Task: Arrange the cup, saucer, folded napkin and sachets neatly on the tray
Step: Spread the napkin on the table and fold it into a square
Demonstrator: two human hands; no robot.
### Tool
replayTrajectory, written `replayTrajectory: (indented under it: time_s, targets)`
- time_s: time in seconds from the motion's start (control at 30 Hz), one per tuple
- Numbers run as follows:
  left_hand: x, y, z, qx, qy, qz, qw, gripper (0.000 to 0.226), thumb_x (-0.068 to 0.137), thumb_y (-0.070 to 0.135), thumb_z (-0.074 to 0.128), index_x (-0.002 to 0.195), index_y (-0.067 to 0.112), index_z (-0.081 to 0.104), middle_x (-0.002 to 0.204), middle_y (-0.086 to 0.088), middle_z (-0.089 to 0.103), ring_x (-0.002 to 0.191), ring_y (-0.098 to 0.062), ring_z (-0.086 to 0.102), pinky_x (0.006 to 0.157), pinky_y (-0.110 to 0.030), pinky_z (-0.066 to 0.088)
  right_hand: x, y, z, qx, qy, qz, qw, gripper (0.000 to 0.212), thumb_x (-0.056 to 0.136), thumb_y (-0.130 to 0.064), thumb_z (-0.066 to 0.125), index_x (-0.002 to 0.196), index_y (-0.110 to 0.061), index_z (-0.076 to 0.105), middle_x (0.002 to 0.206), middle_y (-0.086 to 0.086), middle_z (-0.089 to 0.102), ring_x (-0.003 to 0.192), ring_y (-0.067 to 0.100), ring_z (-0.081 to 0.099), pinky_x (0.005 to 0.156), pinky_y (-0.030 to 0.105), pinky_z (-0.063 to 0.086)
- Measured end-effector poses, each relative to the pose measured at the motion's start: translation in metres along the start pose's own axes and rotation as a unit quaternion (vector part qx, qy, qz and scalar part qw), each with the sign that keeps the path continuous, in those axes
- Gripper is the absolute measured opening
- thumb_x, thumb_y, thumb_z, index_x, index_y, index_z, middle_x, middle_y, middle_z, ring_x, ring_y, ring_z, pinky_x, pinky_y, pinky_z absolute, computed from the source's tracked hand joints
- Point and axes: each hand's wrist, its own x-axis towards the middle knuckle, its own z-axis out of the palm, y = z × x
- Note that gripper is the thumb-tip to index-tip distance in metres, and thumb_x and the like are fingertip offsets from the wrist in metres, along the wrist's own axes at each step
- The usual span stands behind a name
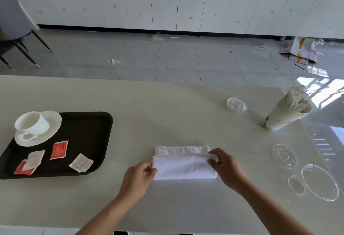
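**Mid-table, napkin pinched at both ends, tray well off to the left**

Near the middle of the table (167, 108), between both hands: napkin (183, 164), white, folded into a band with its long axis running left to right. Left hand (138, 177) at the left end, fingers narrow, pinching the edge. Right hand (226, 167) at the right end, fingers closed on the upper fold, lifting a flap slightly. Likely still mid-fold, not yet ready to carry.

Far left: black tray (89, 123), well apart from the napkin. On its far left corner, saucer (53, 121) with cup (32, 123) on it, cup seeming tilted. Nearer on the tray, four sachets (59, 149), two red and two white, scattered at odd angles, one white overlapping a red; not yet neat.

Bare tray space on its right half, so a leftward move of the napkin, led by the nearer left hand, probably with the long axis turned to sit along the tray's right edge.

Right side, apart from all this: paper cups (287, 115) and clear lids (320, 181).
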Motion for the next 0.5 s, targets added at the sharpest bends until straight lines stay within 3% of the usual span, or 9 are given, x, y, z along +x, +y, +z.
replayTrajectory:
  time_s: [0.17,0.23,0.37,0.5]
  targets:
    - [0.014,0.008,0.007,-0.012,0.036,-0.059,0.998,0.021,0.082,0.025,0.068,0.066,0.013,0.06,0.058,-0.003,0.057,0.051,-0.01,0.046,0.056,-0.031,0.043,0.029,-0.004,0.007,-0.026,0.012,0.02,0.999,0.011,0.09,-0.02,0.065,0.091,-0.029,0.058,0.079,-0.003,0.064,0.074,0.02,0.06,0.066,0.032,0.046]
    - [0.019,0.01,0.009,-0.051,0.041,-0.077,0.995,0.018,0.081,0.025,0.07,0.067,0.015,0.064,0.062,0.001,0.062,0.054,-0.013,0.052,0.056,-0.03,0.043,0.037,-0.004,0.011,-0.055,0.009,0.021,0.998,0.005,0.091,-0.021,0.064,0.092,-0.025,0.061,0.083,-0.002,0.065,0.079,0.021,0.06,0.066,0.032,0.045]
    - [0.024,0.013,0.009,-0.123,0.022,-0.103,0.987,0.007,0.077,0.02,0.074,0.074,0.022,0.069,0.071,0.006,0.072,0.07,-0.015,0.067,0.069,-0.035,0.053,0.045,-0.001,0.017,-0.091,0.026,-0.001,0.995,0.005,0.09,-0.021,0.066,0.092,-0.017,0.065,0.094,-0.002,0.061,0.082,0.021,0.058,0.071,0.035,0.048]
    - [0.033,0.014,0.008,-0.124,0.047,-0.119,0.984,0.016,0.078,0.013,0.075,0.083,0.028,0.071,0.079,0.011,0.074,0.078,-0.007,0.069,0.081,-0.036,0.056,0.049,0.003,0.019,-0.092,0.044,-0.003,0.995,0.006,0.09,-0.02,0.066,0.092,-0.014,0.065,0.1,-0.003,0.057,0.085,0.021,0.058,0.073,0.034,0.048]
